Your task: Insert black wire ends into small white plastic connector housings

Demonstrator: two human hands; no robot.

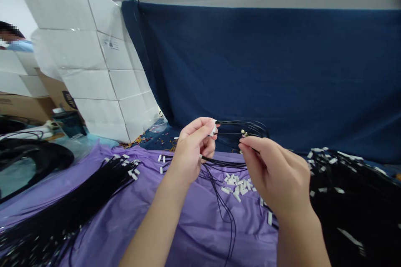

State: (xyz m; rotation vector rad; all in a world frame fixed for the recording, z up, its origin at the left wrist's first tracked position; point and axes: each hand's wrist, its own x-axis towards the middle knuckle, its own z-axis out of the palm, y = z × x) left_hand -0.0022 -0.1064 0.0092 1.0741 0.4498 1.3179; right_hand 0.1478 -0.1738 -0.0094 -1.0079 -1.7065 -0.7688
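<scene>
Wires point(254, 125) over purple sheet point(134, 217), curtain point(266, 75) behind

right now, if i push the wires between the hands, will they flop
The wires look bendy but perhaps springy, holding a smooth curve from the left hand toward the right hand. Being thin, they're probably light. They may splay, since they run separately.

Reaches forward with both bare forearms point(159, 221). Pinches with the left hand point(191, 147), curling the lower fingers beneath the thumb. Pinches with the right hand point(283, 171) too, aiming its fingertips toward the left.
</scene>
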